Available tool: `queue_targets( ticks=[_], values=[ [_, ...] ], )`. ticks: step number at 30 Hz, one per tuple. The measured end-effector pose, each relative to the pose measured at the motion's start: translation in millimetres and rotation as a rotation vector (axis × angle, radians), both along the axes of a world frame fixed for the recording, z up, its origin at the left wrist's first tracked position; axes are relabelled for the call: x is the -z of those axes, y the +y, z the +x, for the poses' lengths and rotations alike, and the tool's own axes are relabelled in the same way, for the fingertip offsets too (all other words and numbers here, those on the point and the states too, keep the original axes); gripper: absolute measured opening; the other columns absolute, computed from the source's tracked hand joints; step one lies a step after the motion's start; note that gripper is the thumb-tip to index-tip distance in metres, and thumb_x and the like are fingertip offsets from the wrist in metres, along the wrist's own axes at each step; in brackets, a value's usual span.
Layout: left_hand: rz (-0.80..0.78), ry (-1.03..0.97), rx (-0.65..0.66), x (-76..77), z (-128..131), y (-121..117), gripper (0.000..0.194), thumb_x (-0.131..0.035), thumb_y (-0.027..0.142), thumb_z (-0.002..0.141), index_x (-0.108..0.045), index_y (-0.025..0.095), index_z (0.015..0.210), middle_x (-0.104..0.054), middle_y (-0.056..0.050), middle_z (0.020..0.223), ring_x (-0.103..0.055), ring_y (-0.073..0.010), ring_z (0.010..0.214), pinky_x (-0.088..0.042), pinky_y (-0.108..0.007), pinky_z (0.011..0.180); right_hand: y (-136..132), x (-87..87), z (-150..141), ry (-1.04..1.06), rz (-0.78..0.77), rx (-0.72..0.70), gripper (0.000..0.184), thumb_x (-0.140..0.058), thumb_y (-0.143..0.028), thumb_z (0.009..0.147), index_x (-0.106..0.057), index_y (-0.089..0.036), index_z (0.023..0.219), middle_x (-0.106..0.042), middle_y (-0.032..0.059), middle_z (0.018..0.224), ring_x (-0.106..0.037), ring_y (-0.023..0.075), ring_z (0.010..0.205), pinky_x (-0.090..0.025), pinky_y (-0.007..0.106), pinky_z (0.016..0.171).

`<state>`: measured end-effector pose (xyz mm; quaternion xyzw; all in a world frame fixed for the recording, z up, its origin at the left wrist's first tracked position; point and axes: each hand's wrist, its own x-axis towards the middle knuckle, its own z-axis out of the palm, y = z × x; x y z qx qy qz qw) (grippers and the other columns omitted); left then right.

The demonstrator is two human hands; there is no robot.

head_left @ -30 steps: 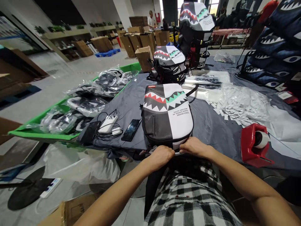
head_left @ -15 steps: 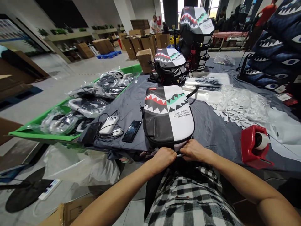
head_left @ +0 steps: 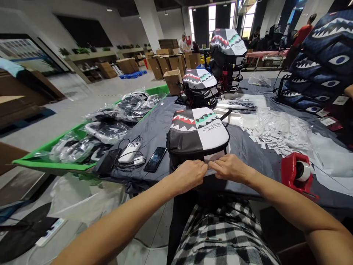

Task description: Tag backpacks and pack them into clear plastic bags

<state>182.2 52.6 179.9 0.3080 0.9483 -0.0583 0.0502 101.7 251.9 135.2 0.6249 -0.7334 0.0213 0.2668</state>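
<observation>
The left hand's (head_left: pixel 191 174) and right hand's (head_left: pixel 231 169) fingers pinch the near end of the shark-mouth backpack (head_left: pixel 190 137), lying just beyond them on the table (head_left: pixel 248 162); probably light, smooth and soft-sided, best held by its seamed edges.

Just beyond the left hand (head_left: pixel 192 173) and right hand (head_left: pixel 228 168) a backpack (head_left: pixel 189 140) lies on the table (head_left: pixel 257 154), stacked backpacks (head_left: pixel 200 84) behind it, a phone (head_left: pixel 155 159) left of the hands, a bin (head_left: pixel 63 166) of bagged packs (head_left: pixel 107 132) farther left, a tape dispenser (head_left: pixel 288 171) to their right.
</observation>
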Motion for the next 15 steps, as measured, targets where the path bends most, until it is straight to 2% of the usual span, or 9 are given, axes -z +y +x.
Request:
queue_targets(
  ticks=[3,5,8,10,13,15],
  values=[
    [0.093,-0.078,-0.089,-2.2,0.1,1.1,0.015,-0.061,0.01,0.082,-0.059,0.013,0.097,-0.069,-0.009,0.095,-0.066,-0.0235,0.088,-0.049,-0.031,0.074,3.4,8.1,0.3,0.086,-0.174,-0.045,0.022,-0.043,-0.017,0.097,-0.064,-0.015,0.104,-0.06,0.0001,0.061,-0.054,0.0146,0.055,-0.037,0.029,0.057],
    [0.291,-0.193,-0.159,-0.3,-2.7,2.2,0.023,-0.066,0.017,0.081,-0.058,0.013,0.102,-0.069,-0.008,0.097,-0.065,-0.0219,0.086,-0.047,-0.029,0.073,7.1,19.5,2.2,0.082,-0.258,-0.055,0.028,-0.038,-0.018,0.1,-0.063,-0.015,0.112,-0.059,0.0,0.061,-0.054,0.0147,0.056,-0.038,0.03,0.058],
    [0.622,-0.508,-0.159,7.2,-14.5,6.1,0.03,-0.062,0.027,0.084,-0.059,0.013,0.11,-0.069,-0.003,0.093,-0.062,-0.0182,0.08,-0.046,-0.027,0.071,13.8,41.2,4.8,-0.002,-0.302,-0.05,0.032,-0.035,-0.02,0.102,-0.062,-0.015,0.12,-0.061,0.0011,0.063,-0.055,0.015,0.057,-0.04,0.03,0.059],
    [0.715,-0.765,-0.134,16.7,-24.7,11.1,0.022,-0.052,0.028,0.086,-0.066,0.015,0.098,-0.069,-0.002,0.088,-0.061,-0.0174,0.08,-0.046,-0.026,0.074,17.6,56.3,5.5,-0.061,-0.302,-0.057,0.031,-0.037,-0.023,0.103,-0.062,-0.016,0.12,-0.062,0.0018,0.065,-0.056,0.0151,0.058,-0.042,0.031,0.06],
    [0.815,-1.116,-0.174,38.6,-34.8,21.9,0.035,-0.044,0.037,0.09,-0.066,0.017,0.074,-0.07,-0.004,0.081,-0.063,-0.018,0.077,-0.049,-0.028,0.079,22.7,76.8,6.8,-0.119,-0.328,-0.067,0.028,-0.039,-0.022,0.102,-0.064,-0.017,0.115,-0.062,0.0016,0.065,-0.055,0.0153,0.058,-0.044,0.03,0.06],
    [0.893,-1.219,-0.271,56.7,-35.7,29.4,0.041,-0.047,0.049,0.09,-0.063,0.017,0.071,-0.069,-0.004,0.076,-0.062,-0.0167,0.069,-0.051,-0.029,0.073,29.0,87.9,11.0,-0.19,-0.368,-0.026,0.027,-0.04,-0.022,0.102,-0.064,-0.017,0.115,-0.063,0.0024,0.067,-0.057,0.0162,0.06,-0.048,0.03,0.063]
  ],
)
